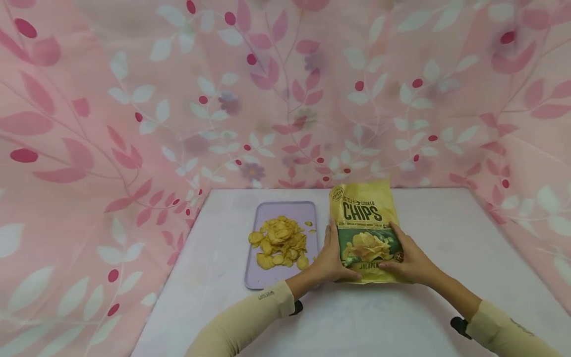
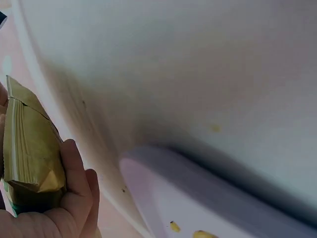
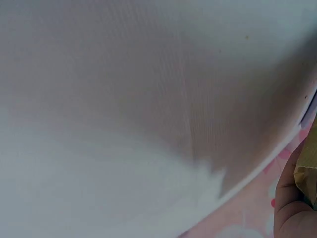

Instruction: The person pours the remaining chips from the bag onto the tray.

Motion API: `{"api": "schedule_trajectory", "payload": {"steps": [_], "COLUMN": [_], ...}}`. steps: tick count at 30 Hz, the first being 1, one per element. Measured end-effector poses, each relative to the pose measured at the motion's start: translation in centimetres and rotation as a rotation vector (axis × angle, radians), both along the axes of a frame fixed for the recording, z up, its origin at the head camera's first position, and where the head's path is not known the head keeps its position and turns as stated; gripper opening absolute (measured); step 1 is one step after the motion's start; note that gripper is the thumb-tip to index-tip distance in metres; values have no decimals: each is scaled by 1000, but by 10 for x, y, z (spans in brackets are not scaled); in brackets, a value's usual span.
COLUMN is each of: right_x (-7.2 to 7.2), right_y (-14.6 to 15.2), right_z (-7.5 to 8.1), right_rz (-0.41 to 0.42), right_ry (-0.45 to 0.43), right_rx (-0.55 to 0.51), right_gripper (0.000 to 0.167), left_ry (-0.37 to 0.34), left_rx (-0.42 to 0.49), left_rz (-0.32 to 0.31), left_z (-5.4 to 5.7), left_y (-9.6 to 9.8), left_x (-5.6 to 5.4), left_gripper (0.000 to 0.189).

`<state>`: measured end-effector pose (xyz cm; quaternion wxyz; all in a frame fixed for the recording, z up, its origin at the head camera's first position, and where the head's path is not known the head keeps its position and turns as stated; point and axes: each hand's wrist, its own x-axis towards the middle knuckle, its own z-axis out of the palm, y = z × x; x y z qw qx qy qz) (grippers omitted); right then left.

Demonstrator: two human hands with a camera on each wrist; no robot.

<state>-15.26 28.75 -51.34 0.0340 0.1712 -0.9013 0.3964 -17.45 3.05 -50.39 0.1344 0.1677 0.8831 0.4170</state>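
Observation:
Both hands hold a yellow and green chip bag (image 1: 367,233) between them, its printed front facing up toward the head camera. The left hand (image 1: 329,258) grips the bag's left side, thumb over the lower front. On the opposite side the right hand (image 1: 412,260) grips it, thumb also on the front near the bottom. In the left wrist view the left hand's fingers (image 2: 77,183) curl round the bag's end (image 2: 34,144). Only a sliver of the bag (image 3: 308,168) and part of the right hand (image 3: 292,208) show in the right wrist view.
Left of the bag lies a lilac tray (image 1: 263,210) with a heap of potato chips (image 1: 281,238) on it; some reach its left rim. A white table (image 1: 446,223) carries everything. Pink leaf-patterned cloth (image 1: 285,99) hangs behind and at the sides.

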Motion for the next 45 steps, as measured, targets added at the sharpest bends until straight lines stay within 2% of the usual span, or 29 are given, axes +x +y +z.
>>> {"api": "schedule_trajectory", "payload": {"steps": [9, 20, 27, 33, 39, 42, 45], "right_x": [4, 4, 5, 8, 11, 12, 14], "right_y": [-4, -3, -3, -1, 4, 7, 8], "right_z": [-16, -23, -20, -16, -13, -12, -10], "right_rz": [23, 35, 7, -2, -48, -65, -44], "right_ry": [-61, -102, -120, -145, -159, -158, -159], "right_rx": [20, 1, 36, 54, 95, 110, 128], "right_gripper": [114, 112, 113, 112, 109, 108, 110], "left_ry": [-59, -88, -86, -107, -52, -49, -70], "left_rx": [9, -101, -207, -227, -308, -320, -309], "left_rz": [-16, 19, 7, -3, -50, -63, -45], "left_z": [-8, -7, -3, 1, 11, 14, 19], "left_y": [-5, -4, -5, -4, 1, 2, -4], "left_x": [5, 8, 7, 9, 7, 6, 8], "left_gripper": [152, 152, 150, 146, 140, 135, 128]}}
